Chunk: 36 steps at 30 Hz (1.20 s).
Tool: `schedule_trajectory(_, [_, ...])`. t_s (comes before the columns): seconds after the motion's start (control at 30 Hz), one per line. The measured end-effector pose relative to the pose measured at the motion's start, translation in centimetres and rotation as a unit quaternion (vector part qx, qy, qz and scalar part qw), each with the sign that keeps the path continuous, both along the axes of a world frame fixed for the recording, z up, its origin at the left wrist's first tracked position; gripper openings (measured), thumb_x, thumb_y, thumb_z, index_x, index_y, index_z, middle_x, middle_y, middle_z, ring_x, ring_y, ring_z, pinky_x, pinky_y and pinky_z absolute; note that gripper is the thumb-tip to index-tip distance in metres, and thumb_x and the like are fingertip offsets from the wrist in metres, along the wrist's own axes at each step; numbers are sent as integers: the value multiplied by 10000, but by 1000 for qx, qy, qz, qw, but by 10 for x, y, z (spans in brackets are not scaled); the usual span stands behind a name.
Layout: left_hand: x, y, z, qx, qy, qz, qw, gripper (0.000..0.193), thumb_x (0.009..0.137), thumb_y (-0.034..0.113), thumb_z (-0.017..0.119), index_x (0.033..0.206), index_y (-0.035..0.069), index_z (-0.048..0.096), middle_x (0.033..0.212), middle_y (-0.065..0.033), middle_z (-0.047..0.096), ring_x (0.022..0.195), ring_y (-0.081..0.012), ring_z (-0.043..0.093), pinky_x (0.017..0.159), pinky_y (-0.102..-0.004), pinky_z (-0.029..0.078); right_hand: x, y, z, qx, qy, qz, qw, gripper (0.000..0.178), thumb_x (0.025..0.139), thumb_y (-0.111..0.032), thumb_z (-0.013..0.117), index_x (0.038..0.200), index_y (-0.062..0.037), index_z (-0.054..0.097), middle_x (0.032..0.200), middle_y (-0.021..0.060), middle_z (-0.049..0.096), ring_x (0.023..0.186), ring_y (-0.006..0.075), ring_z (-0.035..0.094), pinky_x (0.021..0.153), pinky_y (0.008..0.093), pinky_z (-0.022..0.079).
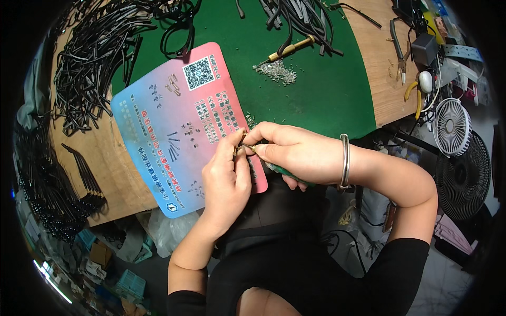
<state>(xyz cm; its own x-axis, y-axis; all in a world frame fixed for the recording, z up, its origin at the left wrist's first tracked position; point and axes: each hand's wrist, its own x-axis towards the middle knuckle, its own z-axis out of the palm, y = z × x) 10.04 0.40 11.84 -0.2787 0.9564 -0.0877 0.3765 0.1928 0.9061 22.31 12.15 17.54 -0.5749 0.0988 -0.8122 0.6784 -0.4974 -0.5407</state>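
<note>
A: Fingers first. What state?

B: Left hand point(227, 176): thumb and forefinger pinching a small gold-toned piece point(238, 150). Right hand point(292, 154): thumb and forefinger pressed together at its near side, other fingers curled around a green handle point(282, 171).

A: Where is the piece, exactly?

B: Where the fingertips of both hands meet, above the pink edge of the blue-and-pink mat point(184, 113). Left hand has it; the right fingertips come in from the right, just beside it.

A: Long axis?

B: Cannot tell for the piece; fingers cover most of it. The handle slants from near the right fingertips down to the right, beneath the palm.

A: Nearby?

B: Heap of tiny silvery bits point(279, 72), farther off on the green sheet point(327, 100).
</note>
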Motion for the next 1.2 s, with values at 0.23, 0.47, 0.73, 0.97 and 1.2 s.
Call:
schedule_trajectory(0.23, [-1, -1, -2, -11, -6, 0, 1000, 322, 806, -83, 488, 1121, -29, 531, 930, -181, 633, 796, -266, 655, 705, -320, 506, -7, 3, 3, 16, -21, 49, 998, 298, 970, -221, 380, 1214, -54, 413, 732, 15, 498, 507, 75, 476, 430, 233, 415])
schedule_trajectory(0.47, [-2, 0, 3, -25, -19, -4, 999, 303, 813, -74, 498, 1109, -29, 542, 916, -180, 634, 828, -272, 656, 737, -323, 502, 2, -1, -7, 125, 48, 73, 988, 312, 970, -235, 395, 1201, -27, 421, 809, 60, 561, 522, 96, 486, 466, 258, 436])
schedule_trajectory(0.73, [-19, -5, 29, -237, -498, -56, 832, 159, 969, 124, 433, 1061, 1, 472, 912, -141, 652, 496, -36, 441, 499, -169, 401, 25, 0, -2, 374, 139, 52, 915, 258, 816, -228, 640, 927, 2, 603, 840, 135, 635, 762, 244, 625, 656, 316, 476])
schedule_trajectory(0.97, [-14, -2, 27, -198, -519, -39, 830, 116, 968, 133, 440, 989, 24, 475, 831, -121, 639, 496, -45, 435, 526, -197, 418, 16, 6, -12, 303, 171, 4, 937, 197, 792, -184, 656, 792, 4, 596, 712, 61, 603, 658, 101, 542, 592, 261, 433])
schedule_trajectory(1.2, [-32, 4, 22, -112, -329, -99, 933, 187, 944, 83, 465, 1114, 6, 447, 912, -112, 660, 596, -61, 546, 528, -199, 452, 19, 11, -14, 356, 188, 22, 915, 244, 784, -228, 644, 853, 3, 607, 728, 112, 632, 656, 195, 612, 613, 315, 477])
